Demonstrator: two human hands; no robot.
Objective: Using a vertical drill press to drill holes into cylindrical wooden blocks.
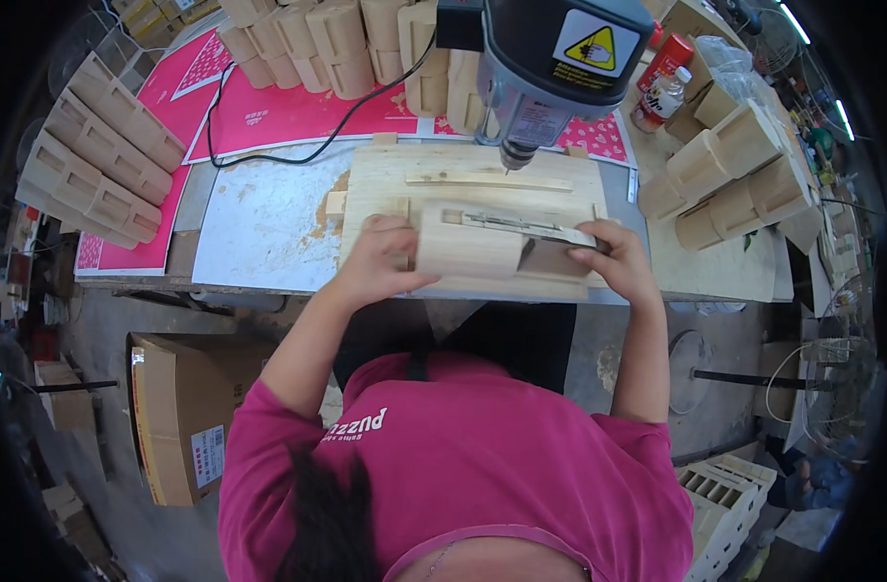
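A pale wooden block (pixel 463 250) with a recessed slot in its top lies on the wooden work board, slightly blurred. My left hand (pixel 377 260) is closed around its left end, thumb along the near side. Across the block's right part leans a thin flat plate (pixel 540 229) with a light, slotted upper edge and a dark face. Its right end is pinched between the thumb and fingers of my right hand (pixel 613 260). Just beyond the block, the drill chuck (pixel 517 153) of a drill press (pixel 550 68) points down, apart from the wood.
A wooden strip (pixel 490 182) crosses the work board (pixel 375 175). Wooden pieces stand in rows at the back (pixel 337 48), left (pixel 104 145) and right (pixel 744 179). A black cable (pixel 317 150) loops over the table. A bottle (pixel 661 100) and red can (pixel 668 58) stand back right. Below left sits a cardboard box (pixel 177 417).
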